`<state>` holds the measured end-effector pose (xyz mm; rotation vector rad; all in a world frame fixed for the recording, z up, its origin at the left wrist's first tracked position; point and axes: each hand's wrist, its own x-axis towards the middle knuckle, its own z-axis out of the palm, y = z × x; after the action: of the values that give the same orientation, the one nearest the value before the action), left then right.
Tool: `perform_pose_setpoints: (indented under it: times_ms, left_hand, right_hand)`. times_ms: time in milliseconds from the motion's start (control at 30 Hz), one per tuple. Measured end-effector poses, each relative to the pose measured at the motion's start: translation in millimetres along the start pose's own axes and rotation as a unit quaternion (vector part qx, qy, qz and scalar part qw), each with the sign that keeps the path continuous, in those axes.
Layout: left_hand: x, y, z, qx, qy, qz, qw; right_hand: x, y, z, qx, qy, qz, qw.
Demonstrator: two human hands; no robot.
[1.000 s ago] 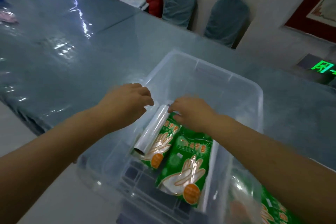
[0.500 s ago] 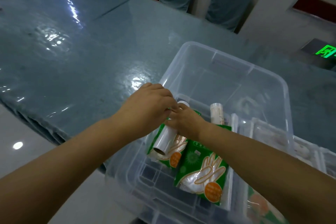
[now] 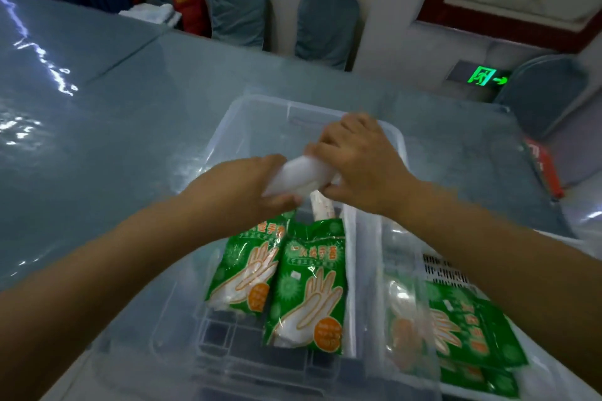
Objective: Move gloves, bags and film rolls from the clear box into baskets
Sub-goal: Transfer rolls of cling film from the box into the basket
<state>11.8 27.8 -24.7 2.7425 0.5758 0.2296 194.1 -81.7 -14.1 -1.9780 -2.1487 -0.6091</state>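
The clear box [image 3: 260, 107] stands on the grey-blue table. Both hands hold a white film roll [image 3: 301, 174] up over the box: my left hand [image 3: 257, 185] grips its near end and my right hand [image 3: 358, 159] its far end. Two green glove packs [image 3: 308, 286] lie side by side inside the box. A second roll [image 3: 322, 207] lies behind them, partly hidden under the hands. To the right, a white basket [image 3: 443, 267] holds more green glove packs [image 3: 469, 335].
The glossy table [image 3: 114, 140] stretches to the left and far side. Covered chairs [image 3: 325, 26] line the back wall, another chair [image 3: 540, 91] is at the right. A red flat object [image 3: 544, 169] lies on the table's right edge.
Both hands closed on the film roll and lifted it out of the box, moving it up and to the right. The camera view shifted, bringing the basket into sight.
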Motion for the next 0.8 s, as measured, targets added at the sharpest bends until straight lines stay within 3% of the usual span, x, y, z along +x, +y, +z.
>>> perform_pose_setpoints:
  times_ms: [167,333,433,567,800]
  left_hand:
    - [40.3,64.6,1.1,-0.06,0.036,0.031,0.997]
    - [68.1,129.4,23.0,-0.042,0.067,0.061,0.995]
    - [82.0,159.2,55.2,-0.026,0.053,0.057,0.997]
    - [85.5,167.7,77.6,-0.005,0.055,0.052,0.997]
    - [92.5,192.3,104.8,0.051,0.033,0.035,0.998]
  right_hand:
    - [-55.4,51.1,-41.8,-0.05,0.079,0.048,0.994]
    - [-139.9,99.3,-47.6,-0.023,0.083,0.162,0.983]
    - [-201.3,127.8,-33.1,0.03,0.039,0.24,0.97]
    - [-250.2,124.5,9.0,0.07,-0.042,0.275,0.958]
    - [-294.1,109.0,92.4,0.119,-0.193,0.265,0.937]
